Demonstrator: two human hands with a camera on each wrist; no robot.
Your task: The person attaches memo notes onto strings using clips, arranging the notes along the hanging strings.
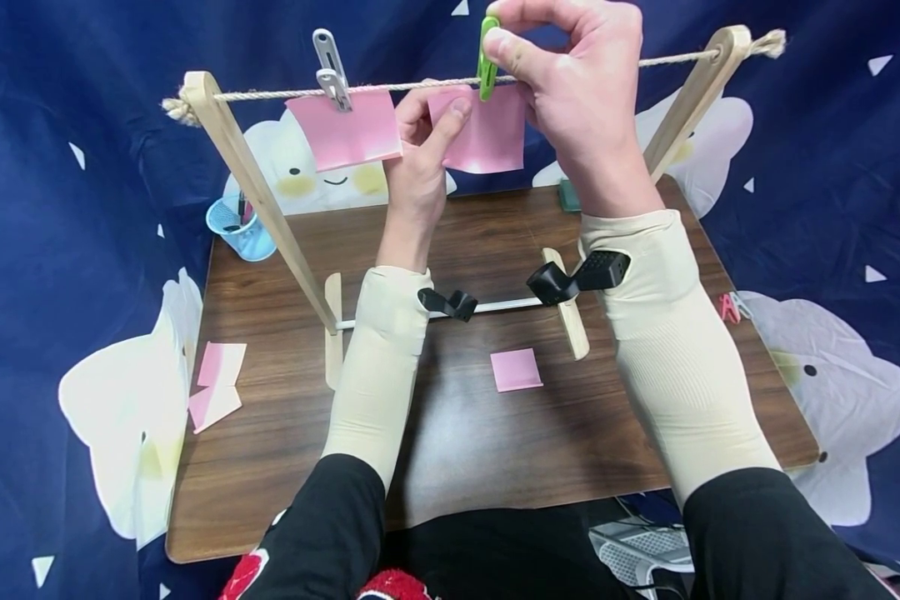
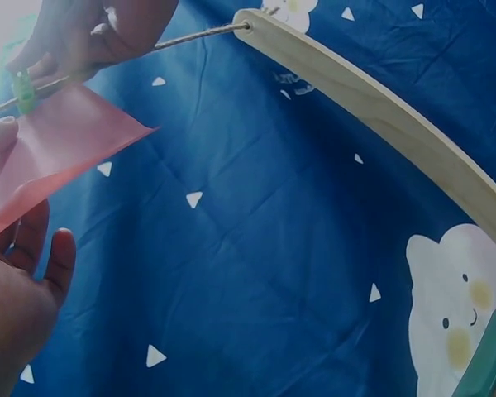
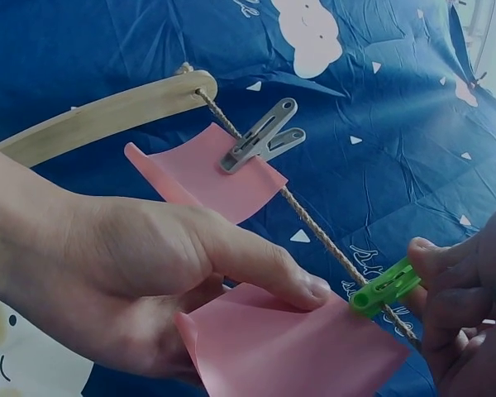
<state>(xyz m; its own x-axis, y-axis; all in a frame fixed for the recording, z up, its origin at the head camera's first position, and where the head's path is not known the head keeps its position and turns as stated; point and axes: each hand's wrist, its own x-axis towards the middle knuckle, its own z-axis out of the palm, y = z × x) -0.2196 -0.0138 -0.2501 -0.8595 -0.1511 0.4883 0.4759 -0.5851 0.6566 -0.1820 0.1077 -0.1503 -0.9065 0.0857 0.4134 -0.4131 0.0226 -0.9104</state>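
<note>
My left hand (image 1: 422, 137) holds a pink sticky note (image 1: 487, 133) against the rope, its thumb on the paper's front near the upper left corner. Between the thumb and fingers of my right hand (image 1: 588, 79) is a green clothespin (image 1: 487, 58), whose lower end sits over the rope and the note's top edge. In the right wrist view the green clothespin (image 3: 385, 287) meets the paper beside the rope (image 3: 322, 236). To the left, a grey clothespin (image 1: 333, 71) clips another pink note (image 1: 347, 129) to the same rope.
Two wooden posts (image 1: 258, 196) carry the rope above a brown table (image 1: 285, 467). One pink note (image 1: 516, 370) lies on the table, with folded pink-and-white papers (image 1: 217, 385) at left. A blue pen cup (image 1: 243, 229) stands back left; small pegs (image 1: 733, 307) lie at the right edge.
</note>
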